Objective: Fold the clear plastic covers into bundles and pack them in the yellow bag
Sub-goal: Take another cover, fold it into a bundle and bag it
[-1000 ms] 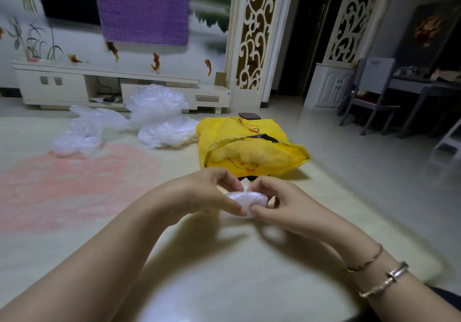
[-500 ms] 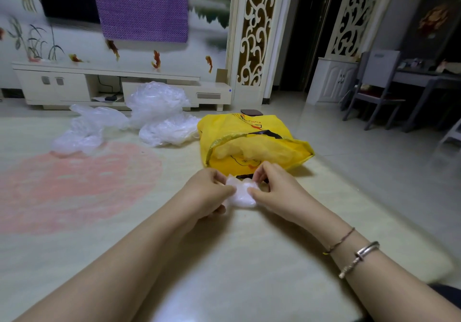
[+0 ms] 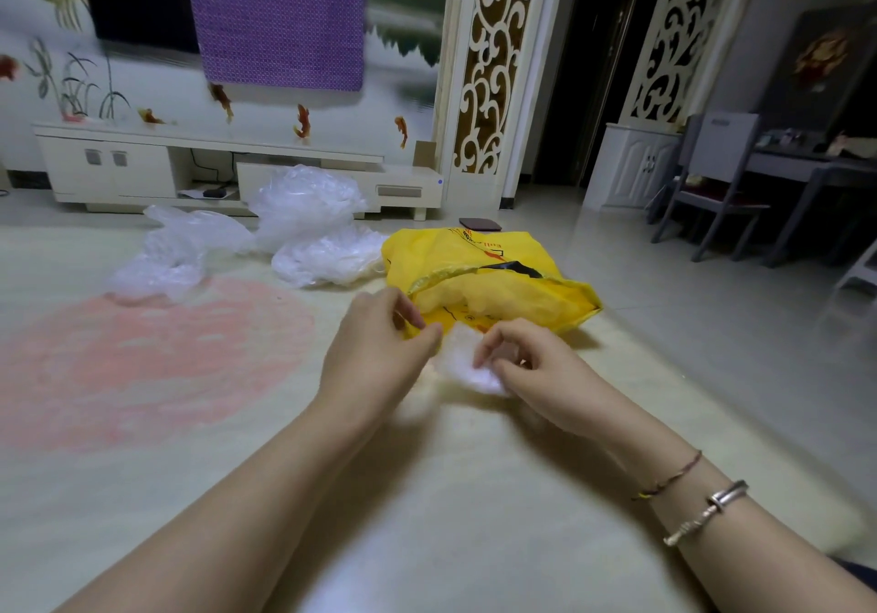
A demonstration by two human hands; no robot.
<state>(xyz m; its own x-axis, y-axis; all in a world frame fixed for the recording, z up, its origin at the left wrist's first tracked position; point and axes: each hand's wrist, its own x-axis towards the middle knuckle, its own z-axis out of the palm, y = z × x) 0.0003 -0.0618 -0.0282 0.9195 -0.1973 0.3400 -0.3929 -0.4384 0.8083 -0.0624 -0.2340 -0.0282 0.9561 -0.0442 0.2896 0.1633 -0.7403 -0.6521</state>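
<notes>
A person's left hand (image 3: 379, 351) and right hand (image 3: 531, 370) pinch a small clear plastic bundle (image 3: 467, 365) above the floor (image 3: 427, 494). The open yellow bag (image 3: 484, 275) lies just beyond, 3 loose plastic covers (image 3: 308, 228) heaped near its left side.

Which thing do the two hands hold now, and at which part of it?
A small plastic bundle. The right hand grips its right side; the left hand pinches at its left edge, though blur hides the exact contact.

covers (image 3: 308, 214): clear crinkled plastic; yellow bag (image 3: 479, 275): glossy plastic; floor (image 3: 688, 327): glossy
</notes>
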